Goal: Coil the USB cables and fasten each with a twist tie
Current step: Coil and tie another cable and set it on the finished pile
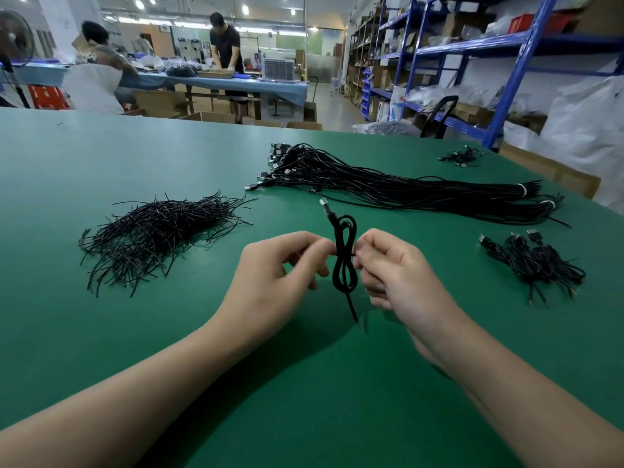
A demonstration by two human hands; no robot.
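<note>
At frame centre, pinches coiled USB cable [341, 276] mid-loop with left hand [273, 270] and right hand [400, 273]. Holds it upright over green table [118, 332], with twist ties [158, 234] heaped mid-left.

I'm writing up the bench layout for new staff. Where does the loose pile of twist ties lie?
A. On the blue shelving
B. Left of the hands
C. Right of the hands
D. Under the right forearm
B: the pile of twist ties lies on the green table, left of the left hand, which pinches the coiled cable.
</note>
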